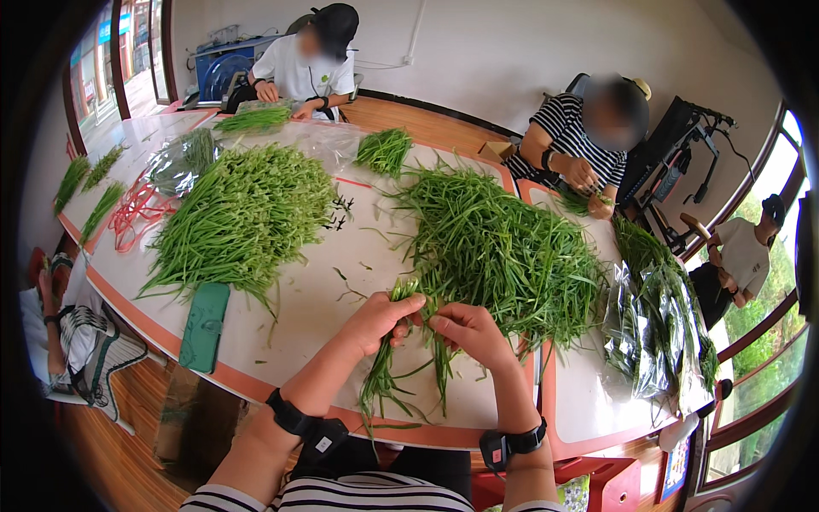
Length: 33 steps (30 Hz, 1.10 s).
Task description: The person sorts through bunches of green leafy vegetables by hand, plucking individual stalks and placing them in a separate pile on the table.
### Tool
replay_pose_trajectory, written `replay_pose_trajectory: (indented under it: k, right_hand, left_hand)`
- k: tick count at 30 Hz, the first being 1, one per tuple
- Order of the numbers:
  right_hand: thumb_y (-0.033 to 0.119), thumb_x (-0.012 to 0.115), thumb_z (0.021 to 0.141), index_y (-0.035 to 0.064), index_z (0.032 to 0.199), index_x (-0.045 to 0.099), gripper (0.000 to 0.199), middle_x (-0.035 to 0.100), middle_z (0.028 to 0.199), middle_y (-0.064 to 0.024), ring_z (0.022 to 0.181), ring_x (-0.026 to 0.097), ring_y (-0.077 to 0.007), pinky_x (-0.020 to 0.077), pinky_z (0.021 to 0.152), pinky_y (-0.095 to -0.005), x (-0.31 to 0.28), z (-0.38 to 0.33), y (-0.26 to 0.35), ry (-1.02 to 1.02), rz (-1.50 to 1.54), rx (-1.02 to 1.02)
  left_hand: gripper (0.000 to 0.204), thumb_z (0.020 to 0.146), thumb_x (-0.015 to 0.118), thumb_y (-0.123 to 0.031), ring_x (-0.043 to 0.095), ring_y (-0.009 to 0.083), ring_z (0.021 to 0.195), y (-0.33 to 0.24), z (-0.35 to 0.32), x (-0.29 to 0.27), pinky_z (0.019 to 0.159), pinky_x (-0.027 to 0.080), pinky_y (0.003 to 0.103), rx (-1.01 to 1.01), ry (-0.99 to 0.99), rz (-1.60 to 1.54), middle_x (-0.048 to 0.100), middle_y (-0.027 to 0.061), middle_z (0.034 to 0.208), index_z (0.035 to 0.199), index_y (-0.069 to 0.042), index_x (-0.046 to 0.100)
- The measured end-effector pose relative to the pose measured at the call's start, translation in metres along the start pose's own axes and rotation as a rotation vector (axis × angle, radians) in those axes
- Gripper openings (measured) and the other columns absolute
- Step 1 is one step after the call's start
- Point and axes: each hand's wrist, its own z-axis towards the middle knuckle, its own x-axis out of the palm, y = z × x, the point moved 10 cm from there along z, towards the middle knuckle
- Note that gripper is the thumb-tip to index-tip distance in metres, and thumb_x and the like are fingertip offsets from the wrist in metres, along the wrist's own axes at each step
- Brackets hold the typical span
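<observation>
My left hand (384,321) is closed around a small bunch of long green chives (381,380), with the pale ends sticking up past the thumb and the leaves hanging over the table edge side. Beside it, my right hand (465,331) pinches a few chive stalks (441,367) between thumb and fingers. The two hands nearly touch above the white table. A big loose heap of chives (503,247) lies just beyond my right hand. To the left spreads a pile of chives with budded tips (243,209).
A green case (205,328) lies at the front left edge. Red ties (139,213) and clear plastic (175,162) sit farther left. Plastic-bagged greens (657,324) are on the right. Two people work across the table; another person's arm shows at the left, and someone stands at the right.
</observation>
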Motion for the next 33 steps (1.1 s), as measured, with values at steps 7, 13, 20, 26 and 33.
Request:
replay_pose_trajectory:
  k: [7,13,20,26,33]
  right_hand:
    - [0.02,0.061,0.081,0.0011,0.09,0.063,0.021,0.058,0.067,-0.0055,0.059,0.05,-0.01,0.0421,0.056,-0.0256,0.032,-0.009,-0.001,0.279,-0.249,-0.058]
    - [0.027,0.059,0.078,0.0017,0.09,0.063,0.028,0.061,0.07,-0.009,0.062,0.055,-0.016,0.0437,0.057,-0.0287,0.035,-0.014,-0.004,0.379,-0.457,0.004]
    - [0.027,0.059,0.079,0.002,0.089,0.064,0.027,0.06,0.068,-0.0085,0.062,0.055,-0.0147,0.0435,0.057,-0.0288,0.035,-0.016,-0.001,0.399,-0.415,-0.004]
    - [0.025,0.061,0.079,0.0017,0.084,0.063,0.024,0.057,0.061,-0.0111,0.055,0.054,-0.0184,0.0424,0.053,-0.0301,-0.015,0.003,0.006,-0.101,-0.458,-0.11]
    - [0.016,0.057,0.078,0.0077,0.09,0.061,0.015,0.059,0.078,-0.0118,0.072,0.059,-0.0274,0.0467,0.06,-0.0353,-0.034,0.014,0.015,-0.508,-0.73,-0.296]
  left_hand:
    - [0.023,0.085,0.057,-0.023,0.039,0.0064,0.047,-0.009,0.0,-0.008,0.04,0.032,0.022,0.041,-0.023,-0.072,0.055,0.0039,0.073,0.099,-0.004,0.058]
    - [0.028,0.085,0.058,-0.025,0.045,0.0079,0.053,-0.022,0.001,-0.027,0.042,0.034,0.023,0.187,-0.126,-0.136,0.059,0.0067,0.076,0.102,-0.002,0.059]
    - [0.024,0.087,0.054,-0.026,0.046,0.0087,0.055,-0.029,-0.003,-0.021,0.044,0.035,0.023,0.22,-0.11,-0.042,0.056,0.004,0.073,0.098,-0.005,0.059]
    - [0.025,0.088,0.053,-0.025,0.054,0.0144,0.063,-0.031,-0.002,-0.024,0.059,0.044,0.027,0.255,-0.102,-0.15,0.055,0.0037,0.068,0.098,-0.003,0.058]
    - [0.024,0.089,0.051,-0.021,0.055,0.0162,0.066,-0.022,0.0,-0.003,0.07,0.049,0.035,0.127,0.105,-0.338,0.052,0.0015,0.066,0.104,-0.002,0.053]
